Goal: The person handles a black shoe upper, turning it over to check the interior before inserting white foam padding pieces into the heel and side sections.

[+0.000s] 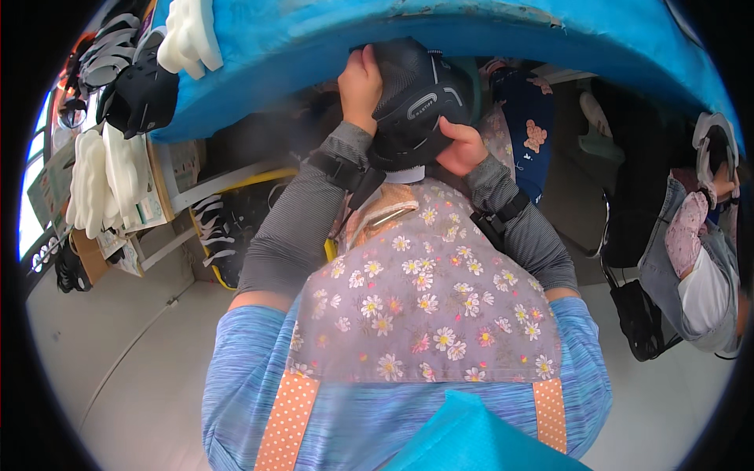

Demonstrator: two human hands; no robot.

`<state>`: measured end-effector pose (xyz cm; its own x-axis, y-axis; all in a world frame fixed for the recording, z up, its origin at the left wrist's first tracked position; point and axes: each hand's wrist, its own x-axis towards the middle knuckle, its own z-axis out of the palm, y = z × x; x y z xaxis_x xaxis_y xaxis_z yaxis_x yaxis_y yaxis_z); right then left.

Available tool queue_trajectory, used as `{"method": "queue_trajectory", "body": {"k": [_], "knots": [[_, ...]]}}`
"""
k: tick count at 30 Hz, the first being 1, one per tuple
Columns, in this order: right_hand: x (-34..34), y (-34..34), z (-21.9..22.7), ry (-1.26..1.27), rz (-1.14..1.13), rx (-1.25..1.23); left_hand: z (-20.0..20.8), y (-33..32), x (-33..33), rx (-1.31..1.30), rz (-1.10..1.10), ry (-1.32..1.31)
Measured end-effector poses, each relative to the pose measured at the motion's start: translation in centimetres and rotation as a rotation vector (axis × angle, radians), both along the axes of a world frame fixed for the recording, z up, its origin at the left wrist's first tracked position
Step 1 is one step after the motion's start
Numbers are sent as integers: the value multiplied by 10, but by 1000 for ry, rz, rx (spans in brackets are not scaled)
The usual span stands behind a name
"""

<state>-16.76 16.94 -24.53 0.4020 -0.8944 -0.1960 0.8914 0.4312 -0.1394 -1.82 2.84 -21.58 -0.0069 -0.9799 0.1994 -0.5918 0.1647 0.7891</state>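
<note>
In front of my chest I hold a black cap [414,118], with a textured panel and a grey-outlined badge facing up. My left hand [361,90] is closed on its left edge, thumb and finger near the top. On the lower right, my right hand [462,147] grips the cap with the thumb on its outer face and the other fingers largely hidden behind it. A small white part [404,175] shows just below the cap.
A blue-covered table [377,27] curves across the front. At left are another black cap [143,96], white moulded pieces [106,180] and a rack bar [224,182]. A seated person's denim-clad leg [664,251] is at right, near a hanging black bag [638,318].
</note>
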Motion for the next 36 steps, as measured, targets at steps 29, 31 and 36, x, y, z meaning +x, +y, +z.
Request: {"method": "queue_trajectory", "body": {"k": [29,31,36], "knots": [[-2,-3,1,47,6,-11,-2,1,-5,-49,1,-32],[-3,-1,0,129,-25,-65,-1,3,-2,-79,5,-2],[-14,-10,0,-163,-153,61,17,6,10,46,-99,91]]}}
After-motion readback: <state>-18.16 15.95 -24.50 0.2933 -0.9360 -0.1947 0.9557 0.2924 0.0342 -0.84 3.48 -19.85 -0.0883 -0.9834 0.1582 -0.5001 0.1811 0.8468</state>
